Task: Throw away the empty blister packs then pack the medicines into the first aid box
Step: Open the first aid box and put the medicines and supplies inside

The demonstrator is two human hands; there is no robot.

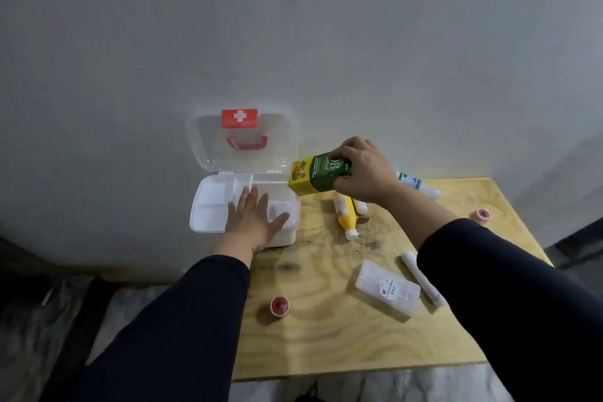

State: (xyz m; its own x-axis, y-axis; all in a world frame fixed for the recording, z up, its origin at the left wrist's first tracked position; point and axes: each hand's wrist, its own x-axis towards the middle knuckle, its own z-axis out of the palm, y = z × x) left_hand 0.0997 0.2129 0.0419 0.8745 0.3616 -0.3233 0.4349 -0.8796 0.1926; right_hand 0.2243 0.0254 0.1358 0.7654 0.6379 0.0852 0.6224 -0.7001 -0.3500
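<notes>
A white first aid box [208, 202] stands open at the table's left edge, its clear lid with a red cross leaning on the wall. My left hand [253, 222] lies flat, fingers spread, on the box's white inner tray. My right hand [360, 171] grips a green and yellow medicine carton [313, 174], held tilted in the air just right of the box. Below it on the table lie a yellow bottle [345, 215] and a small white bottle [360, 206].
On the plywood table [326, 343] lie a clear plastic case [388, 287], a white roll [416, 271], a white and green tube [416, 184] and two red tape rolls [279, 306] [483, 214]. A grey wall stands behind. Floor shows to the left and front.
</notes>
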